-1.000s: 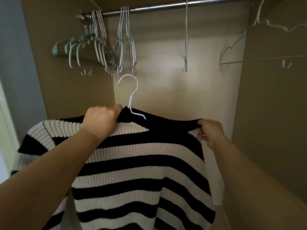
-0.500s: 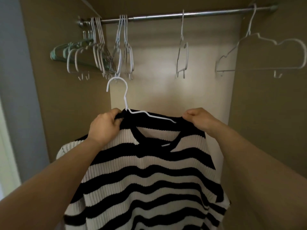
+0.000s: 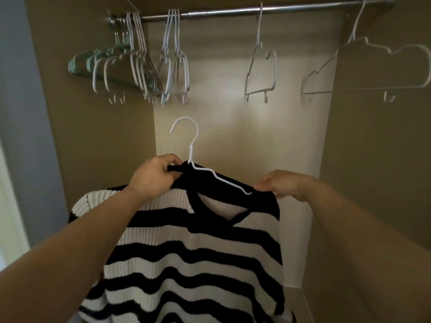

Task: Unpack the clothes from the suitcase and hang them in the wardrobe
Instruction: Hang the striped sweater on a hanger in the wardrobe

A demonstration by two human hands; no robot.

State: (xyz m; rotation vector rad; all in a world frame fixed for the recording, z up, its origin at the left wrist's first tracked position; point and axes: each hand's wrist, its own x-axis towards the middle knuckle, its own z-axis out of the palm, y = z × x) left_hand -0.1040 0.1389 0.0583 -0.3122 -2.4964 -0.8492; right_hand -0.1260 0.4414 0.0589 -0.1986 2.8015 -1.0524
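Black-and-white ribbed knit fills the near view: the striped sweater (image 3: pixel 191 252) hangs from both hands in front of the open wardrobe, its lower part running out of frame. A second ago it is stretched wide with the right hand far out at the shoulder. Now it has swung to face the camera, the V-neck shows, and the hands sit closer together.

The left hand (image 3: pixel 155 176) has its fingers curled tight round the black neckband, just beside the stem of the white hanger (image 3: pixel 191 145). The right hand (image 3: pixel 279 184) pinches the knit at the other shoulder, where the hanger's arm ends. Its fingertips are turned away, so it may be holding the wire too.

That arm lies bare on top of the black fabric, so I judge the shoulder is not yet seated and the hanger is still being dressed, not ready to hang.

Beyond, the left side wall (image 3: pixel 93 136) and right side wall (image 3: pixel 377 159) stand close to the sweater's width. Up at the rail (image 3: pixel 233 12), free bar shows between the bunched hangers (image 3: pixel 144 66) and a single empty hanger (image 3: pixel 261 73), roughly above the raised hook. A further empty hanger (image 3: pixel 363 66) hangs to the right.
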